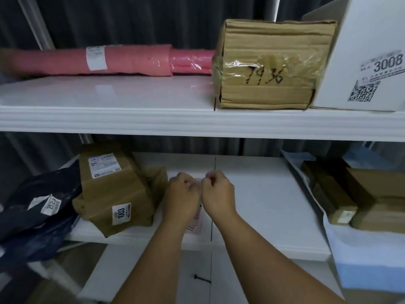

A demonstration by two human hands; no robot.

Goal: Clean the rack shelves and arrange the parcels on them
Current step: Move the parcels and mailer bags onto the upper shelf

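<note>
Dark navy plastic mailer bags (37, 207) slump at the far left of the lower white shelf (263, 194), one bearing a white sticker marked 2523. Just right of them a brown taped cardboard parcel (111, 189) lies tilted, with a shipping label on top and a white sticker reading 1003 on its near face; a smaller brown parcel (156, 183) sits against its right side. Above, on the upper white shelf (131, 95), a long pink foam-wrapped roll (105, 60) lies along the back, its right end touching a creased brown cardboard box (269, 66) with 7936 written under clear tape. At the middle of the lower shelf both hands meet, close together. The left hand (182, 194) has its fingers curled, its grip pinching the top edge of a thin pale pink-and-white flat packet (196, 218) that hangs down between the wrists, over the shelf's near edge. The right hand (219, 196) is likewise curled, its grip pinching the same packet's top edge just beside the left. Below, a small black screw (201, 278) lies on the lowest white board. Farther right, a white plastic mailer (341, 238) lies on the lower shelf under several brown cardboard boxes (355, 200). On the upper shelf's far right a white carton (361, 51) labelled 3008 with a QR code leans against the brown box.
</note>
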